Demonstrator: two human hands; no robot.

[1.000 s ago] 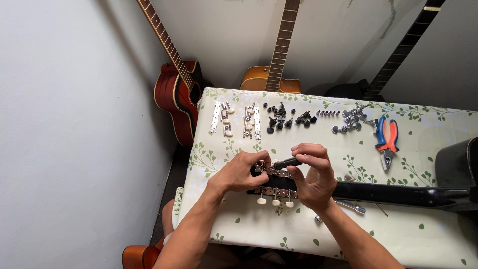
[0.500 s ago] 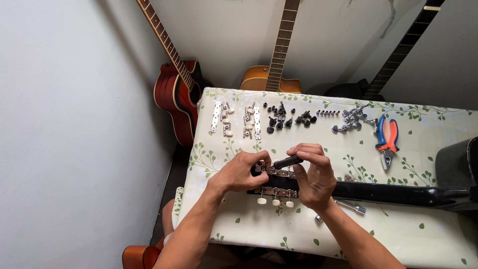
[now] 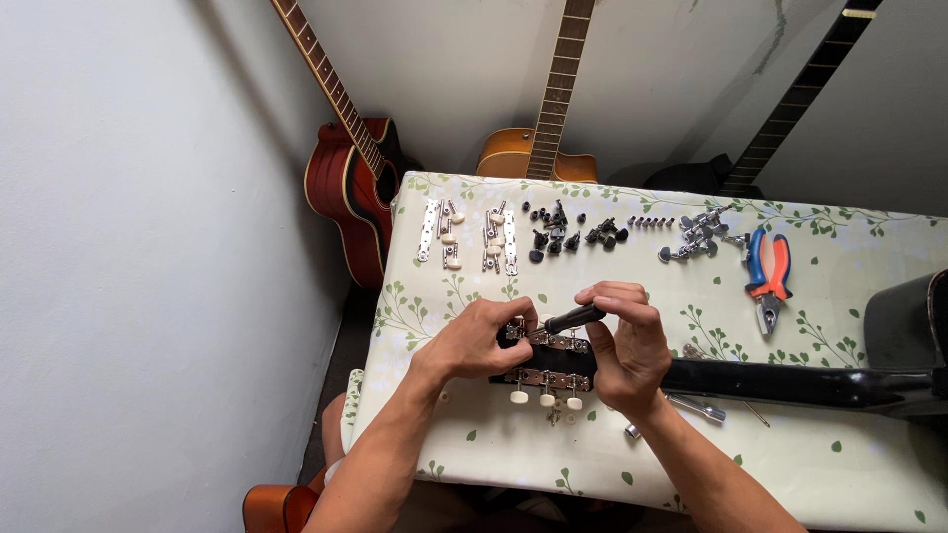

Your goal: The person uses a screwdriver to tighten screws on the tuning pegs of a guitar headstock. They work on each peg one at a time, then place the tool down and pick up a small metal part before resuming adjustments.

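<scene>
A black guitar lies across the table, its headstock at the middle and its neck running right. My left hand grips the left end of the headstock by the upper tuner plate. My right hand holds a small black-handled screwdriver, its tip pointing left onto that plate. Three cream tuner knobs stick out below the headstock.
The table wears a leaf-print cloth. Along its far side lie two tuner strips, black pegs, chrome tuners and red-blue pliers. Three guitars lean on the wall: a red one, an orange one, a black one.
My right hand and the screwdriver shifted slightly over the headstock. Nothing else has moved.
</scene>
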